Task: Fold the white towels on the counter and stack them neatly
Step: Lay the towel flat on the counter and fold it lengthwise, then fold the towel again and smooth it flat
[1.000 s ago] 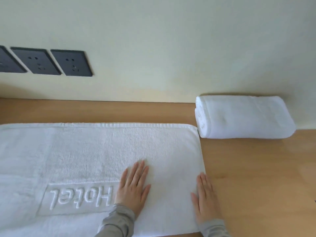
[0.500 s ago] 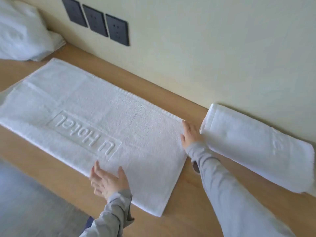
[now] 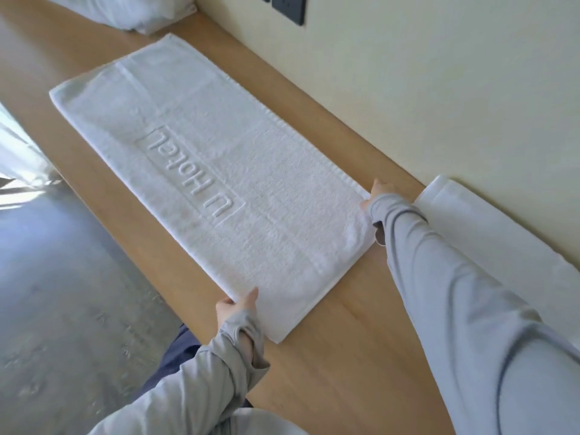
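Note:
A long white towel (image 3: 219, 171) embossed "U Hotel" lies flat along the wooden counter (image 3: 345, 356). My left hand (image 3: 237, 304) pinches its near edge close to the near right corner. My right hand (image 3: 378, 189) pinches the far right corner by the wall. Both hands are in grey sleeves that cover most of each hand. A folded white towel (image 3: 489, 237) lies against the wall just right of my right arm.
More white linen (image 3: 131, 11) is piled at the far left end of the counter. Dark wall sockets (image 3: 288, 7) sit on the cream wall above. Grey floor (image 3: 62, 293) runs along the counter's near edge, with a light curtain (image 3: 18, 152) at the left.
My hands went from lying flat on the towel to gripping its right end, the left at the near edge and the right at the far corner. The view swung left and tilted.

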